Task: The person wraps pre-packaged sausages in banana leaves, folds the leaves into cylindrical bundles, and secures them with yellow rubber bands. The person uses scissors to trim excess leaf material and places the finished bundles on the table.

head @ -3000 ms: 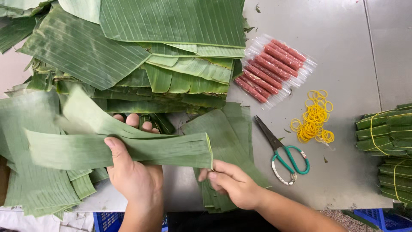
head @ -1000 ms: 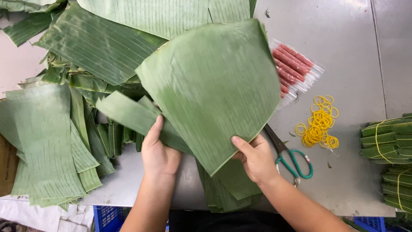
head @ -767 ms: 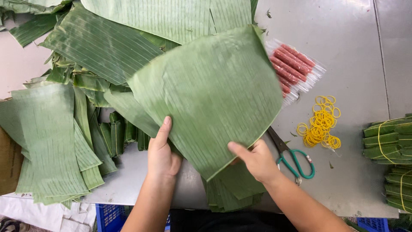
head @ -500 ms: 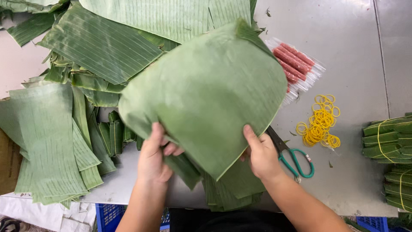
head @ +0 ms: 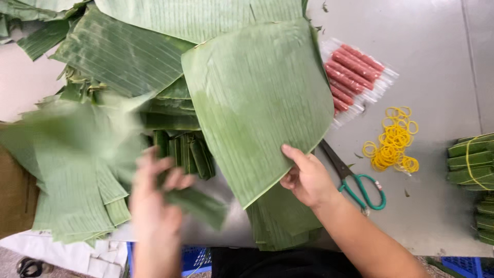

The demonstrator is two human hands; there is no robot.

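My right hand [head: 307,177] grips the lower right edge of a large pale-green banana leaf sheet [head: 257,98], which lies spread over the leaf pile. My left hand [head: 157,198] is blurred by motion at the lower left. It holds a narrow folded strip of leaf [head: 198,205], and a blurred leaf piece [head: 82,128] sweeps above it. Under the big sheet sits a stack of cut leaf pieces [head: 280,221] at the table's front edge.
Dark banana leaves [head: 118,51] are heaped at the back. Cut leaf pieces [head: 67,195] lie at left. Wrapped red sausages [head: 355,77], yellow rubber bands [head: 393,144], green-handled scissors [head: 355,180] and tied leaf bundles [head: 473,159] sit on the grey table [head: 437,51].
The large sheet has been laid flatter on the pile. My left hand has let go of it and pulled back to the left with a leaf strip. My right hand keeps its grip.
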